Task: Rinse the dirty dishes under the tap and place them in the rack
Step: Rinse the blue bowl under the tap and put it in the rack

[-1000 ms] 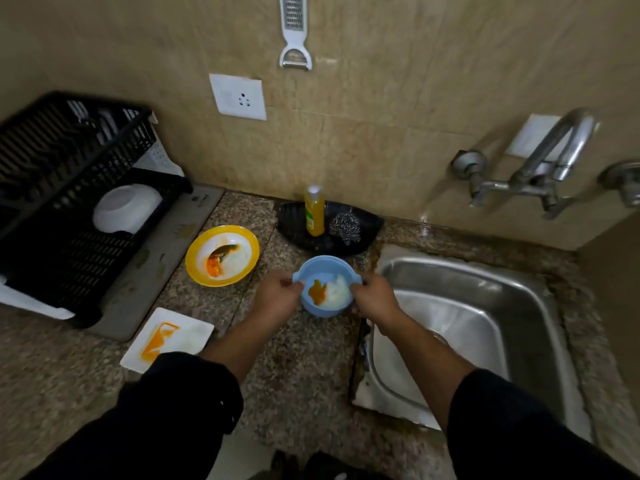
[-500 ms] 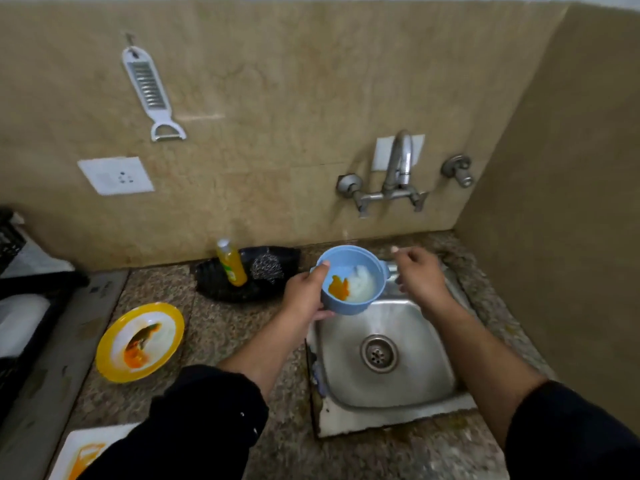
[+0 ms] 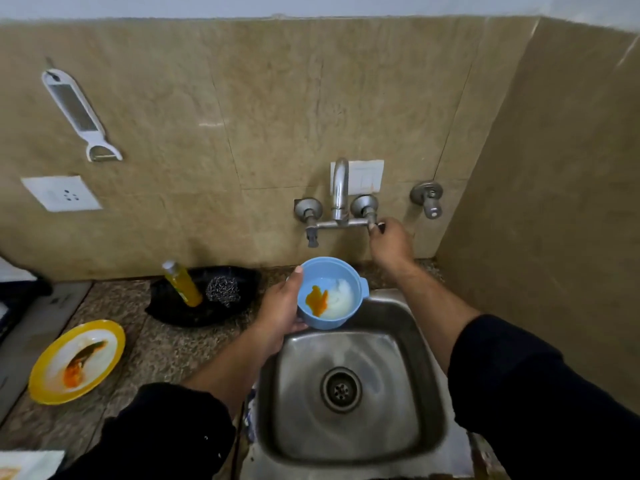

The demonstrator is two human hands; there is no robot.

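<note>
My left hand [image 3: 281, 308] grips a small blue bowl [image 3: 341, 276] by its left rim and holds it over the back edge of the steel sink [image 3: 429, 386], below the tap [image 3: 340, 190]. Orange and white smears lie inside the bowl. My right hand [image 3: 389, 242] is raised to the wall and its fingers close on the tap's right valve handle [image 3: 373, 224]. No water runs from the spout. A yellow plate [image 3: 46, 382] with orange residue lies on the counter at the left. The rack is almost out of view at the left edge.
A black tray [image 3: 173, 306] behind the counter holds a yellow soap bottle [image 3: 182, 286] and a steel scrubber [image 3: 223, 291]. A white smeared plate [image 3: 27, 464] shows at the bottom left corner. A wall stands close on the right. A grater [image 3: 76, 109] and a socket [image 3: 62, 194] are on the wall.
The view swung right from the counter to the sink. The bowl travelled from the counter to under the tap, now in my left hand alone. My right hand let go and rose to the valve handle.
</note>
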